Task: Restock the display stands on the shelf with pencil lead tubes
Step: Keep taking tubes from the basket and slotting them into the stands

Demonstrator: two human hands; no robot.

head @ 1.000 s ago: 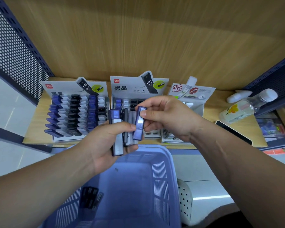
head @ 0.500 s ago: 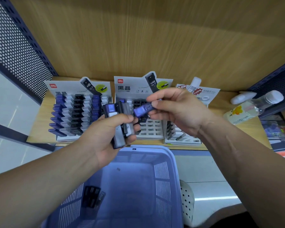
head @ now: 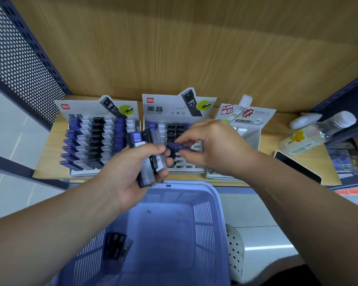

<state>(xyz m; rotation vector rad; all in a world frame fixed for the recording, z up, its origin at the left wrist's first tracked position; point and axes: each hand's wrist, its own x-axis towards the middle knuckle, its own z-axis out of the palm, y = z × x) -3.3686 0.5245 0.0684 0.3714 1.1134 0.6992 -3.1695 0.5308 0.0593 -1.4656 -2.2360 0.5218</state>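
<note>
the middle display stand on the wooden shelf carries a grey header card with a red deli logo, the characters 黑晶 and a printed tube marked hb 0.7. to its left, the left display stand bears the same logo and hb 0.7 mark, and its rows are packed with purple, white and black tubes down to the front edge. to the right of the middle stand, the right display stand shows red chinese lettering, "top" on a red tag and "100"; the rest is too small to read. in front of the middle stand the left hand grips a bundle of pencil lead tubes, thumb across them; the front tube has a purple cap and a white label. the right hand, just over the middle stand's rows, pinches a single purple tube between thumb and fingertips, lying roughly level. the middle stand holds black tubes in its upper rows, and its front rows are open white slots. below its front edge sits a blue slotted basket with a few dark tubes in the near left corner. far to the right of the middle stand lie a clear bottle with a yellow flower label and a dark phone at the shelf's front edge.
</note>
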